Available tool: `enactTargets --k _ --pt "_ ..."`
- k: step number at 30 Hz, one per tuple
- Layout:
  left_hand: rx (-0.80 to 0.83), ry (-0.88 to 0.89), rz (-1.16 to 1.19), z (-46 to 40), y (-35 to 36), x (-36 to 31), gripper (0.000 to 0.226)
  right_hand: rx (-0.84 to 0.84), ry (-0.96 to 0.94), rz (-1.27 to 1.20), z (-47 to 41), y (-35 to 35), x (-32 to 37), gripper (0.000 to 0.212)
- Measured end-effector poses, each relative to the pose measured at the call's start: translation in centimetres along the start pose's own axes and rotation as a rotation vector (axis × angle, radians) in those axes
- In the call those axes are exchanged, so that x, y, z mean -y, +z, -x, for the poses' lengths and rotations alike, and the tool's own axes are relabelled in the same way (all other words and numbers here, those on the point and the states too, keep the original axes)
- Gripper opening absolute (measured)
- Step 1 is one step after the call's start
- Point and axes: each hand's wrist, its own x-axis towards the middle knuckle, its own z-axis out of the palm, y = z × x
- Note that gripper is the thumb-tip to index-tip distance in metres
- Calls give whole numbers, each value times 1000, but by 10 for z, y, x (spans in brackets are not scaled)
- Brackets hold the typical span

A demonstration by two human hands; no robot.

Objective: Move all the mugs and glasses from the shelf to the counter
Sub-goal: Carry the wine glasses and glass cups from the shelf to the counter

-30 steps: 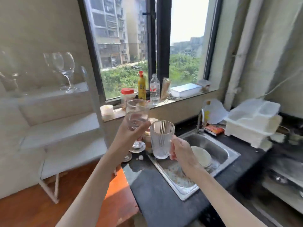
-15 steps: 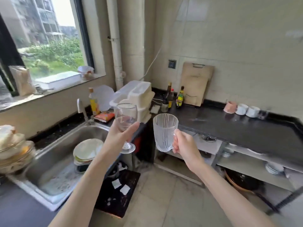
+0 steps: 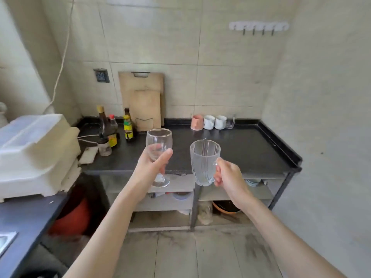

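My left grip (image 3: 149,167) is closed around a smooth, clear stemmed wine glass (image 3: 159,146) mid-frame. My right grip (image 3: 227,173) pinches a ribbed clear glass mug (image 3: 204,161) by its handle, above the black bench (image 3: 241,149). Bottle labels are too blurry to read.

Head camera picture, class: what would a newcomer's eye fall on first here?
Two raised glasses in the middle: a wine glass in the left hand and a ribbed glass mug in the right hand. Behind them, four cups line the back of the black counter.

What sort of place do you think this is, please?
Most likely a home kitchen: a dark counter against tiled walls, sauce bottles, cutting boards and mugs at the back.
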Motion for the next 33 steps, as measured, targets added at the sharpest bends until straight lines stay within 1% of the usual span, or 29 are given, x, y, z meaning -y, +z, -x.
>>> enactTargets --k 3,6,8,10,14,15,18,22,26,28,33 --pt "28 -23 19 -73 23 14 63 -50 34 -16 -67 -14 6 34" --pt "54 -56 -15 -137 42 28 57 -81 62 -4 -130 -24 10 34" --pt "73 -76 -23 -174 53 39 57 -96 90 20 -166 -30 9 35" --pt "106 -112 -52 -205 64 49 58 -107 125 25 -200 -33 3 35" --pt "150 -179 -79 -270 85 76 48 -133 173 56 -273 -36 -16 41" --pt "151 -190 -74 -274 87 78 48 -134 188 63 -278 -36 -18 40" --pt "135 -220 -51 -315 102 98 47 -115 234 67 -326 -40 -36 33" --pt "100 -283 -57 -384 126 131 49 -81 307 65 -409 -48 -59 30" --pt "40 -323 -94 -447 151 161 50 -52 389 103 -490 -59 -79 33" --pt "49 -350 -114 -473 161 176 53 -24 411 136 -524 -63 -88 36" --pt "14 -455 -180 -522 178 220 54 40 469 183 -587 -64 -112 38"
